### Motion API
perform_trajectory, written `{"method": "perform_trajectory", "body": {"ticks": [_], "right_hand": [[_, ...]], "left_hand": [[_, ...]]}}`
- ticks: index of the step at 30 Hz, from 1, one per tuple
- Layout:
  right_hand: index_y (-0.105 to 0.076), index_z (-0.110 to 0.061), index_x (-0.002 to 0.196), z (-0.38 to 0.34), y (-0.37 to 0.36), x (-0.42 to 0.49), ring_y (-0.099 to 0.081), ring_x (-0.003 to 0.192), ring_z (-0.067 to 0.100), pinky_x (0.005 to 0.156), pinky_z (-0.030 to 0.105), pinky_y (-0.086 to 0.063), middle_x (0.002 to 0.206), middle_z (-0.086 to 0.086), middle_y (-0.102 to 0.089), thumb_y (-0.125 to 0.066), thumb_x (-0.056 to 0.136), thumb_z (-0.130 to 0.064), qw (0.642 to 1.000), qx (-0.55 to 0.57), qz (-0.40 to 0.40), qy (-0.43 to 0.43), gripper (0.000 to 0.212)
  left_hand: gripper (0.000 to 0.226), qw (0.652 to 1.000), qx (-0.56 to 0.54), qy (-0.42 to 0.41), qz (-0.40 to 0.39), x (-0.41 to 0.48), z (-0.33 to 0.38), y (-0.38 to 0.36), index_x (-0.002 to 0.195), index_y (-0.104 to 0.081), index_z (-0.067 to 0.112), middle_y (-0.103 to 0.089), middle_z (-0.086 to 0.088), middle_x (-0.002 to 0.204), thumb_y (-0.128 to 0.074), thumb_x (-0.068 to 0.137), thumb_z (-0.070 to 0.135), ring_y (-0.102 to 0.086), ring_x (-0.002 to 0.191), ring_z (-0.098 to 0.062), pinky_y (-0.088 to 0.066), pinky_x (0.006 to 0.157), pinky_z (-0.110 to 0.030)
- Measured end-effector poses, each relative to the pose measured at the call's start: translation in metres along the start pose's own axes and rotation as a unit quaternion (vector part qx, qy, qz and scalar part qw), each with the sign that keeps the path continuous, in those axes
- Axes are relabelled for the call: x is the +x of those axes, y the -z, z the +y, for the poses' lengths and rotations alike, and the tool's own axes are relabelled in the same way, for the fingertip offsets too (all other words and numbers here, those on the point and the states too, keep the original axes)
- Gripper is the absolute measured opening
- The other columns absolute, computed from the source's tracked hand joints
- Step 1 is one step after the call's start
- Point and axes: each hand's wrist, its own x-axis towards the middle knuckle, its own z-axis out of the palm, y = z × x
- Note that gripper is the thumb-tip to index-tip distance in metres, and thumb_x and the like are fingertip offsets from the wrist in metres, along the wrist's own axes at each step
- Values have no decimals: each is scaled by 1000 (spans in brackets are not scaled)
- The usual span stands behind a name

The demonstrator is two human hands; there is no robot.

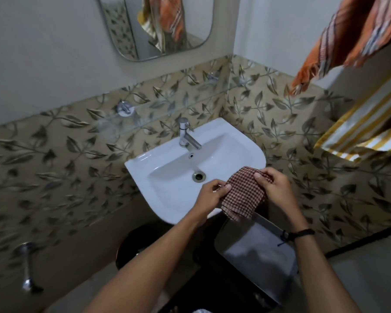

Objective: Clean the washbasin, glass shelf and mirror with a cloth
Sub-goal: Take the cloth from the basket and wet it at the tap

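Over the washbasin (145, 163) front-right rim, I see L hand (209, 195) & R hand (273, 186) pinching the cloth (242, 195), far corner covered (mirror (158, 26) top cropped). Long axis runs far-to-near, near end drooping.

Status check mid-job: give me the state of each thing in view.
Washbasin: drain unplugged, no standing water.
Tap: off, no water running.
Checked cloth: bunched, held above the washbasin's front rim.
Left hand: grips the cloth.
Right hand: grips the cloth.
Orange towel: hanging, upper right.
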Motion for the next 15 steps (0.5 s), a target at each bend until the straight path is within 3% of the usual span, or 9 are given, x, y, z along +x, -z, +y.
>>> {"method": "perform_trajectory", "body": {"ticks": [5, 7, 9, 12, 15], "right_hand": [[-65, -17, 93, -41, -63, 0, -64, 89, 20, 77, 35, -51, 90, -1, -68, -64, 96, -19, 1000, 11, 1, 28, 4], [-64, -21, 94, -52, -83, 0, -65, 92, 22, 80, 40, -53, 93, 0, -69, -64, 96, -23, 1000, -3, 0, 29, 3], [-64, -26, 94, -62, -99, 2, -65, 94, 23, 83, 41, -53, 94, -1, -69, -65, 95, -25, 999, -20, -2, 34, 2], [-66, -31, 92, -74, -120, 0, -66, 92, 20, 85, 43, -54, 92, -6, -71, -67, 92, -22, 998, -15, -37, 40, 8], [-68, -37, 92, -78, -139, -1, -68, 86, 14, 83, 40, -56, 90, -11, -71, -67, 89, -19, 995, -4, -97, 28, 19]], "left_hand": [[13, 992, 87, 32, 84, -8, 0, 65, 105, -68, 18, -67, -1, 111, -68, 95, 27, -63, 100, -19, -51, 86, -31], [16, 993, 40, 63, 94, -15, 5, 85, 105, -69, 17, -68, -4, 110, -63, 98, 31, -63, 92, -18, -53, 84, -32], [35, 994, -41, 92, 51, -23, 14, 101, 109, -72, 13, -71, -7, 104, -58, 101, 43, -67, 90, -20, -58, 87, -33], [62, 982, -139, 127, -13, -29, 23, 117, 119, -70, 9, -74, -9, 114, -53, 95, 64, -72, 106, -25, -58, 96, -39], [76, 968, -197, 152, -23, -23, 29, 128, 124, -65, 7, -70, -15, 121, -52, 89, 74, -71, 108, -29, -56, 99, -45]]}}
